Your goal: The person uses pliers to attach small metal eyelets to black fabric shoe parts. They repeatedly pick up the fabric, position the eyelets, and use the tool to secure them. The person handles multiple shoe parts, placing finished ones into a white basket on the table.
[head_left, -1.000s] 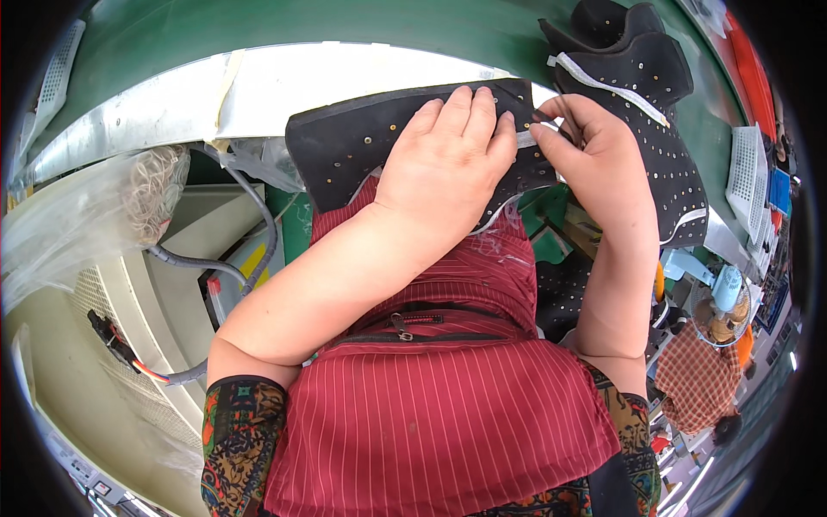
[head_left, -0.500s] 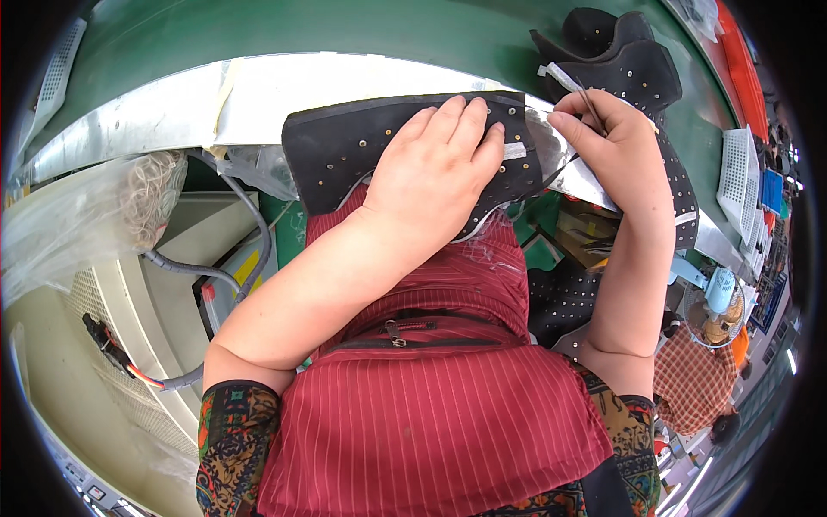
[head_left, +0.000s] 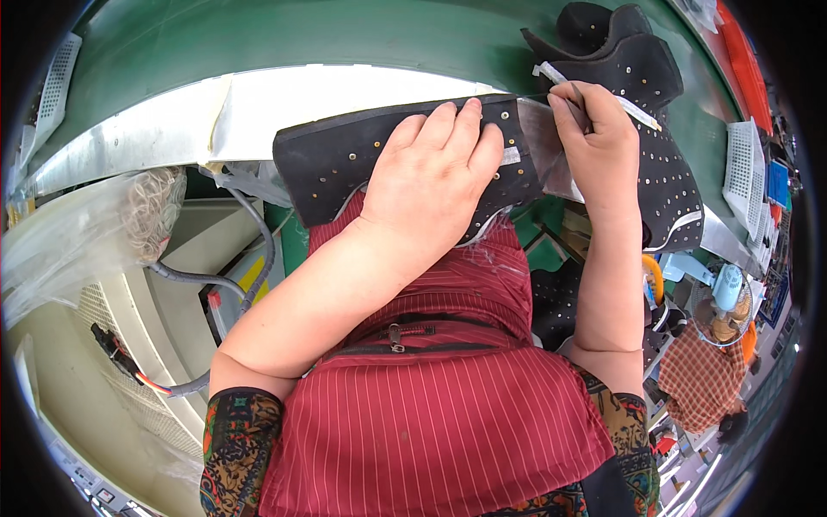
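My left hand (head_left: 435,177) lies palm down, fingers a little apart, on a black studded panel (head_left: 332,151) with small metal eyelets and a pale label near my fingertips. The panel rests over the bench edge and hangs toward my lap. At the panel's right end, my right hand (head_left: 599,129) is closed in a pinch around a thin dark pointed tool (head_left: 580,96); its exact kind is unclear. Below those fingers a greyish see-through sheet (head_left: 538,138) shows beside the panel. Behind the right hand lies a long white stick-like piece (head_left: 639,114), partly covered by the hand.
More black studded pieces (head_left: 668,185) are stacked on the green bench (head_left: 413,34) at the right. White baskets (head_left: 743,172) stand at its edge. At the left hang a clear plastic bag (head_left: 77,224) and a grey cable (head_left: 267,233). A person in checks (head_left: 702,379) and a blue fan (head_left: 728,289) are further right.
My right hand has shifted left with the dark tool, closer to the panel's end. The panel and my left hand have slid slightly left.
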{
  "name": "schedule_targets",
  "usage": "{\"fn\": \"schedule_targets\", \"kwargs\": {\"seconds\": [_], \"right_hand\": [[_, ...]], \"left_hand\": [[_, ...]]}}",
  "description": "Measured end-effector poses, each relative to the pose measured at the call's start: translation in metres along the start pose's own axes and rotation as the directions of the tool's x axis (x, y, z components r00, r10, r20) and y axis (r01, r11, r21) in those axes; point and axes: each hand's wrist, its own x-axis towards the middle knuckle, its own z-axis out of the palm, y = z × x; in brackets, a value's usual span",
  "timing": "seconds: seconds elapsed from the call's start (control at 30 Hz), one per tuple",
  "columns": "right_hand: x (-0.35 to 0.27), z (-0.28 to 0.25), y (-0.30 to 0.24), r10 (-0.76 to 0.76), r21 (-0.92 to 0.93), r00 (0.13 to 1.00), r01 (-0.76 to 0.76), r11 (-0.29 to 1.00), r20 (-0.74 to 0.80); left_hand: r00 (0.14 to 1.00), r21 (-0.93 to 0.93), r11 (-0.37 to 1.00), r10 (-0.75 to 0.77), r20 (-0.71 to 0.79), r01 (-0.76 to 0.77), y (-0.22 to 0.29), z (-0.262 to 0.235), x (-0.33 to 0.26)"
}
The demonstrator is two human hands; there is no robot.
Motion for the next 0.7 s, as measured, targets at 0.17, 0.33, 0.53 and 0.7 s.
{"fn": "schedule_targets", "kwargs": {"seconds": [0.17, 0.33, 0.53, 0.7], "right_hand": [[-0.001, 0.004, 0.001, 0.081, -0.032, 0.997, -0.081, 0.996, 0.008], [-0.003, 0.006, 0.003, 0.077, -0.038, 0.997, -0.076, 0.996, 0.025], [-0.005, 0.010, 0.008, 0.032, -0.095, 0.999, -0.031, 0.995, 0.013], [-0.006, 0.006, 0.004, 0.041, -0.072, 0.999, -0.041, 0.997, -0.001]], "left_hand": [[1.000, 0.042, 0.999, -0.030, 0.001, 0.030, 0.000, 0.004, 0.007], [0.996, 0.046, 0.997, -0.063, 0.068, 0.060, 0.001, 0.001, 0.016], [0.994, 0.033, 0.997, -0.074, 0.075, 0.072, 0.000, 0.000, 0.021], [0.997, -0.104, 0.991, -0.080, 0.021, 0.082, -0.010, 0.003, 0.031]]}}
